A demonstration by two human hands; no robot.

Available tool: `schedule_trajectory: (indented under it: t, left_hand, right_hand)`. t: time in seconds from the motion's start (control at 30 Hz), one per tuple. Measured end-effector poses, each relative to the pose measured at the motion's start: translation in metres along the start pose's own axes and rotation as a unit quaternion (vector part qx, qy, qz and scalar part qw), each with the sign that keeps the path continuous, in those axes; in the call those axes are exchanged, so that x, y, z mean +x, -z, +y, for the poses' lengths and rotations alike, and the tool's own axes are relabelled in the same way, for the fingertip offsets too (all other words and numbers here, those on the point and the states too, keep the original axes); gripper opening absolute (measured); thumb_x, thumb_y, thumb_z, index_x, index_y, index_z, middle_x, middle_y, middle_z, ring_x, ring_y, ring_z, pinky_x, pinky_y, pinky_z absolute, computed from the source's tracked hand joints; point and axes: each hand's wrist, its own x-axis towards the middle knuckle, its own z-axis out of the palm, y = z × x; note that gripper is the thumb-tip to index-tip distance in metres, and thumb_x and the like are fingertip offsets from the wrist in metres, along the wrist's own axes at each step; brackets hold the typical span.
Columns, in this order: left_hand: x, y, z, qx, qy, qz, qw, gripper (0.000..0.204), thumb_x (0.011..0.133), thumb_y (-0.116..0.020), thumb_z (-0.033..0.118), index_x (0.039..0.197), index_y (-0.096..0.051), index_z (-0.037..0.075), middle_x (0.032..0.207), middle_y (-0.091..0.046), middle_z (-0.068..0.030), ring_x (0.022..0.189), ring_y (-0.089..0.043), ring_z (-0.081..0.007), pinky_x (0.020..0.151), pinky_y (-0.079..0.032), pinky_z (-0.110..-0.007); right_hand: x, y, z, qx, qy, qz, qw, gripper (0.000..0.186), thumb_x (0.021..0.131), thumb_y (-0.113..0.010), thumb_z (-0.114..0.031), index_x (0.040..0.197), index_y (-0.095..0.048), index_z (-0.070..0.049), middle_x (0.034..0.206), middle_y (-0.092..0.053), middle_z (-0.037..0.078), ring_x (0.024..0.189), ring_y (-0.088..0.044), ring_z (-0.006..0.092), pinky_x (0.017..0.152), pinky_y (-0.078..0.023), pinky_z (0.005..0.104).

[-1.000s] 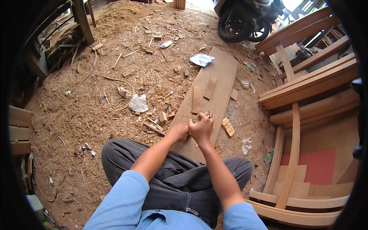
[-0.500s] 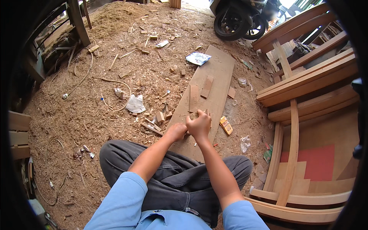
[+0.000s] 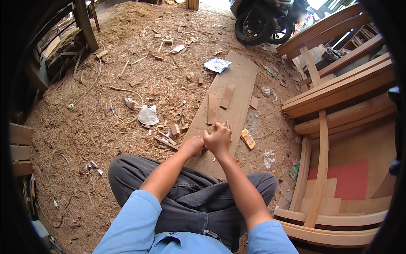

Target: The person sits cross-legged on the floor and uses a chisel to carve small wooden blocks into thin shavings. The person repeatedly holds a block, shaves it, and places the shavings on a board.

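Over the near end of a long wooden board [image 3: 240, 78], my two hands are close together, fingers curled. My left hand [image 3: 193, 146] is closed, low on the board's left side. Just right of it and slightly higher is my right hand [image 3: 218, 139], closed with the thumb side up. Whatever is between the fingers is hidden by the hands and too small to name. Beyond my knuckles a thin flat wood strip [image 3: 212, 109] lies on the board, with a shorter wood piece [image 3: 227, 96] beside it. Small wood bits stand out by my right fingers.
A blue-and-white packet [image 3: 217, 65] rests at the board's far left edge. A yellow pack [image 3: 248, 139] lies right of the board. Wooden frames [image 3: 338, 86] stack up on the right. A motorbike wheel [image 3: 253, 30] stands at the back. Shavings and a cord [image 3: 137, 98] cover the left ground.
The whole view has shifted very slightly. My hands stay closed together at the same place over the board, and the wood pieces have not moved.
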Motion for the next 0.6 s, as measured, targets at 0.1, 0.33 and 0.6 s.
schedule_trajectory:
  t: [0.1, 0.33, 0.6]
  left_hand:
    - [0.0, 0.004, 0.003, 0.004, -0.015, -0.006, 1.0, 0.013, 0.081, -0.064, 0.009, 0.091, -0.071, 0.005, 0.102, -0.07, -0.018, 0.102, -0.066, -0.0338, 0.09, -0.053, -0.044]
    - [-0.001, 0.001, 0.001, -0.011, 0.013, -0.001, 1.0, 0.014, 0.08, -0.064, 0.009, 0.093, -0.071, 0.005, 0.102, -0.071, -0.0182, 0.102, -0.067, -0.034, 0.09, -0.053, -0.044]
    - [0.005, -0.006, -0.006, 0.047, -0.029, -0.004, 0.998, 0.015, 0.081, -0.065, 0.013, 0.093, -0.07, 0.005, 0.095, -0.071, -0.0187, 0.096, -0.067, -0.037, 0.084, -0.053, -0.048]
  right_hand:
    - [0.003, 0.0, -0.002, -0.018, -0.025, -0.008, 1.0, 0.027, 0.067, -0.071, -0.021, 0.066, -0.059, 0.003, 0.061, -0.061, 0.025, 0.059, -0.066, 0.0405, 0.06, -0.054, 0.0462]
    - [-0.003, -0.001, -0.006, -0.036, -0.02, -0.01, 0.999, 0.028, 0.067, -0.072, -0.024, 0.074, -0.066, 0.003, 0.065, -0.065, 0.025, 0.064, -0.068, 0.0399, 0.064, -0.057, 0.0448]
    - [0.006, 0.001, 0.008, 0.01, -0.074, -0.016, 0.997, 0.026, 0.069, -0.071, -0.022, 0.069, -0.062, 0.002, 0.061, -0.063, 0.022, 0.059, -0.066, 0.0385, 0.059, -0.054, 0.0451]
